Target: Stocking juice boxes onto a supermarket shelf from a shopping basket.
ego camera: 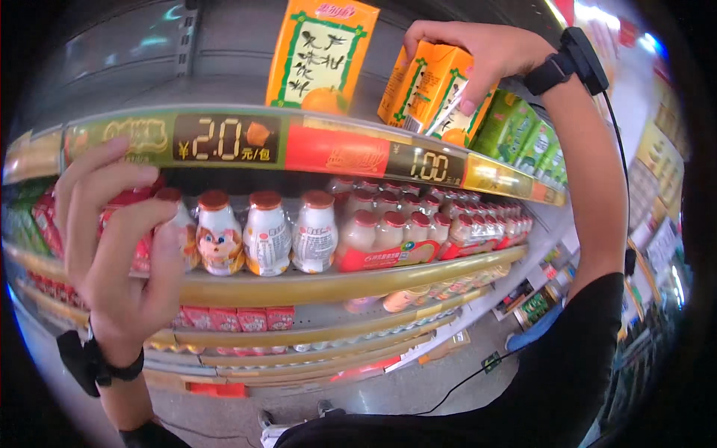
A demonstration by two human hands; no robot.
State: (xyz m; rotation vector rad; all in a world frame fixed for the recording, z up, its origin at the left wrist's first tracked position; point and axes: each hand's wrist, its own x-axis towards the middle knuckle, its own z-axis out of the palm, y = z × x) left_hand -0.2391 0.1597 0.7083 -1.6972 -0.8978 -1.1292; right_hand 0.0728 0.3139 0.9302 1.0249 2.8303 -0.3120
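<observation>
My right hand (493, 53) grips an orange drink carton (424, 92) on the upper shelf, fingers over its top and thumb on the front face. The carton is tilted, with a white straw on its front. Close to its left side is another orange carton (392, 87), partly hidden. Further left, a larger-looking orange carton (322, 59) with a fruit picture stands upright. My left hand (120, 246) hangs in front of the shelves with fingers apart and holds nothing. Behind it, red packs (131, 224) are partly covered. White bottles with red caps (220, 232) stand to its right.
A price strip (336, 148) runs along the upper shelf edge. Green cartons (515, 131) fill its right end. Shrink-wrapped bottle packs (386, 241) sit below, above shelves with small red boxes (252, 319). A black cable (448, 392) hangs by my right side.
</observation>
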